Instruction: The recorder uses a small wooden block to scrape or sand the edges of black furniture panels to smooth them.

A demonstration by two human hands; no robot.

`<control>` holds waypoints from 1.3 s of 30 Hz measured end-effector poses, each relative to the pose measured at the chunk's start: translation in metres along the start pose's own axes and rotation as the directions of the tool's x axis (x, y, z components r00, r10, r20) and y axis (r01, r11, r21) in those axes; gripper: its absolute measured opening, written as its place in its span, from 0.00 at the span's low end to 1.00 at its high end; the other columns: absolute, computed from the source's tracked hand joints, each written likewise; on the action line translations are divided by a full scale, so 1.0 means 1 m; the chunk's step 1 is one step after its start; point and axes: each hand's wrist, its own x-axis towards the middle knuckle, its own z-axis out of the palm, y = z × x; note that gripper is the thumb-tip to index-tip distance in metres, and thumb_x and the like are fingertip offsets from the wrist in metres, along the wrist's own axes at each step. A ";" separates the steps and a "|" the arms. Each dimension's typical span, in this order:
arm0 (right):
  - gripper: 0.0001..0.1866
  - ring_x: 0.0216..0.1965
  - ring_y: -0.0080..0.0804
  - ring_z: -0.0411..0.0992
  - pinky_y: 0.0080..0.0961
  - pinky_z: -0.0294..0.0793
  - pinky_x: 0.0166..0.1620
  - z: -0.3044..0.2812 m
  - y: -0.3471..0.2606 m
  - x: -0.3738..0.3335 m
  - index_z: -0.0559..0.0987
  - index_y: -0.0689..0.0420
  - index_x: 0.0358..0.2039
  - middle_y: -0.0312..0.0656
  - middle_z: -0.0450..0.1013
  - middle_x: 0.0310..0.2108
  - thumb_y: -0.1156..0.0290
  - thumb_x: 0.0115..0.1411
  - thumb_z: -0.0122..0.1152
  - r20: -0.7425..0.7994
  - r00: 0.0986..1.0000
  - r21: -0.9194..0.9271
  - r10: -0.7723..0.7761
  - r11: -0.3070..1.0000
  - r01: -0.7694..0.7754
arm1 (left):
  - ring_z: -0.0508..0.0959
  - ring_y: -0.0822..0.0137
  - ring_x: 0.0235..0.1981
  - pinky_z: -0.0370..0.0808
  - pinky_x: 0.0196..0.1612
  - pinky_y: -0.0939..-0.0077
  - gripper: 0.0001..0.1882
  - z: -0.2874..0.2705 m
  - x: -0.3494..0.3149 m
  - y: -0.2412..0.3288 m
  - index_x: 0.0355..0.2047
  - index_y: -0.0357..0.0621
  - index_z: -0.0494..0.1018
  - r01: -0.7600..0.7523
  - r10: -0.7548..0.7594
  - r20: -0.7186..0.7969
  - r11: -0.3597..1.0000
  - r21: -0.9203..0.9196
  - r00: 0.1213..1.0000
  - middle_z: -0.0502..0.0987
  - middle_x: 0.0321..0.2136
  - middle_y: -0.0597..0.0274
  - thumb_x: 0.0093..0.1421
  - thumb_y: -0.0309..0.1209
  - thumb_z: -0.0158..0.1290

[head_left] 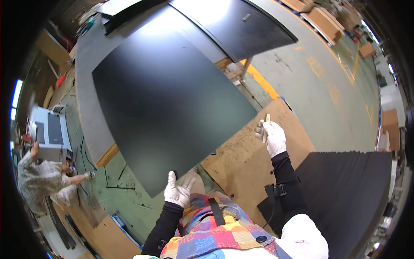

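Observation:
A large flat black panel (172, 103) lies on a grey-topped table, its near corner jutting past the table toward me. My left hand (177, 192), in a white knit glove, is at the panel's near edge with its fingers spread and thumb up. Whether it touches the edge, I cannot tell. To the right of the panel, my right hand (274, 137), gloved too, is closed round a small, narrow, light-coloured flat tool (266, 126). The tool points away from me; its exact kind is unclear.
A second black panel (246, 30) lies at the far side. Brown board (241, 168) spreads below my right arm, beside a stack of black sheets (340, 194). At left, a person (47, 181) sits by a grey-white machine (54, 129). Cardboard boxes (323, 23) stand far right.

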 end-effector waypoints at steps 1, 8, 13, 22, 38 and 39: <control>0.09 0.33 0.22 0.74 0.22 0.76 0.36 -0.022 0.005 0.003 0.78 0.60 0.38 0.36 0.74 0.34 0.68 0.63 0.56 -0.044 0.999 -0.018 -0.027 0.999 0.026 | 0.64 0.49 0.60 0.68 0.59 0.48 0.37 0.002 0.003 -0.004 0.57 0.37 0.57 0.031 -0.029 -0.057 0.999 0.033 0.998 0.61 0.59 0.44 0.58 0.47 0.59; 0.11 0.37 0.43 0.75 0.31 0.73 0.44 -0.035 0.008 0.021 0.81 0.56 0.41 0.45 0.76 0.33 0.71 0.57 0.60 0.097 0.775 -0.727 -0.625 0.487 0.483 | 0.62 0.56 0.61 0.62 0.62 0.50 0.38 -0.045 -0.032 0.039 0.57 0.41 0.64 0.040 0.013 -0.155 0.943 0.331 0.988 0.63 0.59 0.58 0.56 0.55 0.58; 0.11 0.36 0.40 0.75 0.31 0.74 0.42 -0.001 0.004 0.030 0.81 0.54 0.40 0.43 0.76 0.31 0.74 0.54 0.62 0.249 0.648 -0.714 -0.720 0.316 0.625 | 0.70 0.59 0.53 0.68 0.55 0.55 0.30 -0.083 -0.027 0.098 0.53 0.49 0.69 -0.216 0.292 -0.204 0.921 0.325 0.934 0.71 0.52 0.61 0.57 0.54 0.57; 0.09 0.28 0.35 0.73 0.30 0.75 0.30 0.022 0.038 -0.003 0.79 0.54 0.39 0.39 0.73 0.27 0.73 0.55 0.60 0.483 0.476 -0.738 -0.735 -0.050 0.672 | 0.76 0.64 0.43 0.75 0.45 0.50 0.13 -0.070 -0.019 0.112 0.41 0.51 0.71 -0.218 0.496 -0.155 0.614 0.759 0.855 0.75 0.42 0.67 0.63 0.43 0.54; 0.11 0.25 0.34 0.71 0.31 0.74 0.27 0.067 0.048 -0.050 0.78 0.57 0.39 0.40 0.70 0.23 0.76 0.53 0.61 0.605 0.529 -0.714 -0.596 -0.110 0.692 | 0.77 0.61 0.42 0.75 0.44 0.46 0.16 -0.073 -0.016 0.117 0.44 0.54 0.71 -0.185 0.453 -0.169 0.637 0.748 0.875 0.76 0.40 0.67 0.61 0.46 0.56; 0.13 0.25 0.34 0.72 0.30 0.74 0.28 0.059 0.041 -0.039 0.79 0.57 0.41 0.40 0.71 0.24 0.77 0.54 0.61 0.570 0.523 -0.727 -0.634 -0.094 0.680 | 0.77 0.61 0.43 0.75 0.45 0.45 0.17 -0.075 -0.015 0.119 0.44 0.54 0.71 -0.181 0.422 -0.153 0.650 0.738 0.894 0.76 0.41 0.67 0.61 0.46 0.56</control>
